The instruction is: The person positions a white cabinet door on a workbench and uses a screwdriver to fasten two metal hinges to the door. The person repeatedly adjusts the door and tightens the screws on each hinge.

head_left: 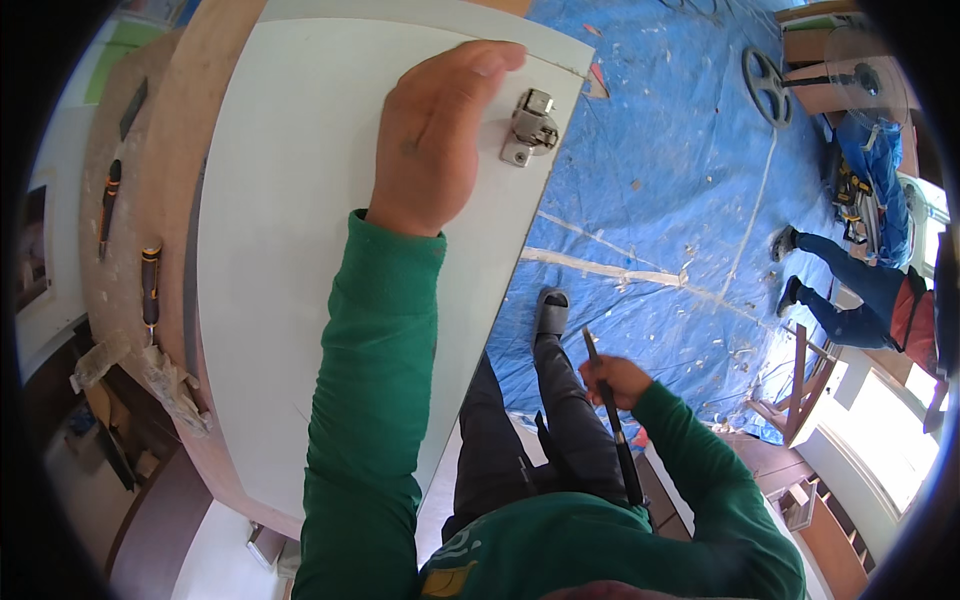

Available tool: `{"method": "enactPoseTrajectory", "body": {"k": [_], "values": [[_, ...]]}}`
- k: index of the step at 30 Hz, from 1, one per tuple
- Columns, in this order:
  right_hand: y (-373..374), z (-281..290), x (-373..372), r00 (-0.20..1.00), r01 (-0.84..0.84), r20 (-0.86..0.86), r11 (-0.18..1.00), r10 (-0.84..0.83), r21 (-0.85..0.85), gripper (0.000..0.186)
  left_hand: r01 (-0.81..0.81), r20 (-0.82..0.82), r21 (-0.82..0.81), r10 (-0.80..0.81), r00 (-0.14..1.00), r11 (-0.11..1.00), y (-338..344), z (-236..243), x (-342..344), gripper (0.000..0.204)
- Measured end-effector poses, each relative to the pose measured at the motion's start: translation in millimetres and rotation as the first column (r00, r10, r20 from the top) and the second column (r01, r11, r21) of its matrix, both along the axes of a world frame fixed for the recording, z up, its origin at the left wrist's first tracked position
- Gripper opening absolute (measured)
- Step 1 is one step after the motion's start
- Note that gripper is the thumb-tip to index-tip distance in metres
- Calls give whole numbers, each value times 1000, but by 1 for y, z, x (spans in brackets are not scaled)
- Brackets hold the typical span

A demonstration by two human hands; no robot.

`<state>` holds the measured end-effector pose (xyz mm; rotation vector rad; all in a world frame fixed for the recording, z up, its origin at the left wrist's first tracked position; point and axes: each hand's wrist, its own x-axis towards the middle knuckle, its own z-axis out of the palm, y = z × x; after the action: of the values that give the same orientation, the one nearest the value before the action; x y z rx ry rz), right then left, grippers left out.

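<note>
Since the left hand [428, 140] mostly hides its own fingers, can't tell if they're spread; it's angled up over the white panel [270, 250], metal hinge [530, 128] just right. Right hand [618, 382] is curled around a thin dark tool [615, 428].

"How is the person's left arm [375, 370] lying?"

"It is lying nearly straight forward, and the left hand [425, 150] is leaning rightward, its thumb [488, 65] showing on top."

"And the right arm [705, 445]?"

"It is angling inward, and the right hand [622, 382] is holding its fingers [594, 372] curled into a grip."
</note>
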<state>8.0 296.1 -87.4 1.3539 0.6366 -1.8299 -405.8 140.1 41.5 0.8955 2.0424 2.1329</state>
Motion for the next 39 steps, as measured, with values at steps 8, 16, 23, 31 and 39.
{"method": "enactPoseTrajectory", "body": {"k": [8,16,23,31,39], "values": [[-23,19,98,971,-234,54,972,235,-20,33,-441,-280,-154,389,878,884,-14,6,17,14],[-11,-27,189,960,-272,69,962,271,-7,20,-425,-626,-712,-232,744,559,-24,22,120,48],[-8,-44,212,978,-197,69,980,196,16,20,-440,-557,-794,-211,803,420,4,17,116,66],[-11,-42,206,972,-233,64,965,227,121,17,-471,-551,-800,-144,822,372,15,4,105,72],[15,6,70,909,42,-402,933,114,358,21,-322,-489,-836,-337,805,446,-35,30,183,51]]}}
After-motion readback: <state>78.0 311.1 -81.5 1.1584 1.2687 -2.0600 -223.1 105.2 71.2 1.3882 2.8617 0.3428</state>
